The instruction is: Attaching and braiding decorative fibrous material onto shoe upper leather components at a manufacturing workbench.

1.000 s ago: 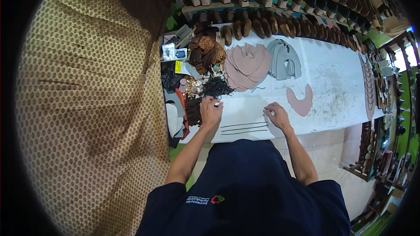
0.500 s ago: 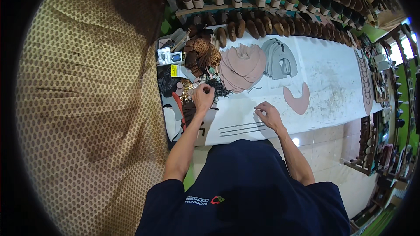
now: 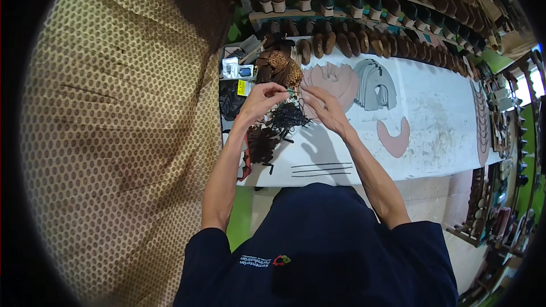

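Both my hands are raised over the left part of the white table (image 3: pixel 435 99), fingertips facing each other a short gap apart. My left hand (image 3: pixel 263 102) is closed in a pinch on something thin and too small to name. The fingers of my right hand (image 3: pixel 324 108) are bent and pressed together at the other side of that gap; what they hold is hidden. Just below lies a tangle of thin black strips (image 3: pixel 289 117). Nearer me, several dark strips (image 3: pixel 321 169) are laid side by side. A stack of pink cut pieces (image 3: pixel 346 82) lies partly behind my right hand.
Grey curved pieces (image 3: pixel 375 82) and a single pink U-shaped piece (image 3: pixel 393 141) lie to the right. Leopard-print material (image 3: pixel 278 59), packets (image 3: pixel 236 69) and dark brown pieces (image 3: pixel 261 143) crowd the left. Shoes (image 3: pixel 327 0) line the far shelves; a patterned curtain (image 3: pixel 125 136) hangs at left.
My right hand has moved left and away from me to meet my left hand. My left hand has risen from the pile of small parts. The view has shifted slightly.
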Tool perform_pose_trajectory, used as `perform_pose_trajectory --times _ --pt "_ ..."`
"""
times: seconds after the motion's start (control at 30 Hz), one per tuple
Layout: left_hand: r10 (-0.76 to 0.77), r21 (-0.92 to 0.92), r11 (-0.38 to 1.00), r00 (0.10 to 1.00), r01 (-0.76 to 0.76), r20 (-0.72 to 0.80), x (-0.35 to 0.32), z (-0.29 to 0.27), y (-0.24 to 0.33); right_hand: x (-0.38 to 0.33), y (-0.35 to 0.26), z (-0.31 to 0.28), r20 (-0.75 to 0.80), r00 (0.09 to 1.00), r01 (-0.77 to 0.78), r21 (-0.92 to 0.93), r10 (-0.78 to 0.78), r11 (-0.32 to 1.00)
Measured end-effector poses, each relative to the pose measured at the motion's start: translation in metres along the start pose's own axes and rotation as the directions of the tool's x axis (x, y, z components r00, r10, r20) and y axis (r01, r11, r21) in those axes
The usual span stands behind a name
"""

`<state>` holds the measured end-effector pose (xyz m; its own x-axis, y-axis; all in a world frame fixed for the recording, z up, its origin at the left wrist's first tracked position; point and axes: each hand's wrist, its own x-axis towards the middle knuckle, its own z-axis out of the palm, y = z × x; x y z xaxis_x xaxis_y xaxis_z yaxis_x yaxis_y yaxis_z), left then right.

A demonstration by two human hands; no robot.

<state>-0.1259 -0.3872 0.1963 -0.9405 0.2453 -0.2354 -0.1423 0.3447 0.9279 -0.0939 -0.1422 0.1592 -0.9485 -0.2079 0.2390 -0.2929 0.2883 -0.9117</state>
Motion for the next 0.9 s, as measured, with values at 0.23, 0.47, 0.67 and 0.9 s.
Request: perform_pose_trajectory --times 0.23,0.47,0.67,0.9 --pt "0.066 -0.013 0.998 0.989 -0.064 0.133 -0.007 0.012 -0.003 0.015 0.007 -0.002 0.333 0.92 -0.317 0.331 0.205 0.889" --pt "-0.088 0.045 0.996 0.967 0.079 0.238 -0.019 0.041 -0.046 -0.034 0.048 -0.036 0.395 0.868 -0.435 0.315 0.3 0.844" --pt "-0.042 0.18 0.984 0.977 0.004 0.207 -0.048 0.092 -0.131 -0.096 0.088 -0.05 0.369 0.798 -0.481 -0.088 0.477 0.872" --pt "0.028 0.45 0.892 0.998 -0.05 0.055 -0.072 0.136 -0.176 -0.148 0.125 -0.044 0.186 0.866 -0.407 -0.28 0.465 0.87"
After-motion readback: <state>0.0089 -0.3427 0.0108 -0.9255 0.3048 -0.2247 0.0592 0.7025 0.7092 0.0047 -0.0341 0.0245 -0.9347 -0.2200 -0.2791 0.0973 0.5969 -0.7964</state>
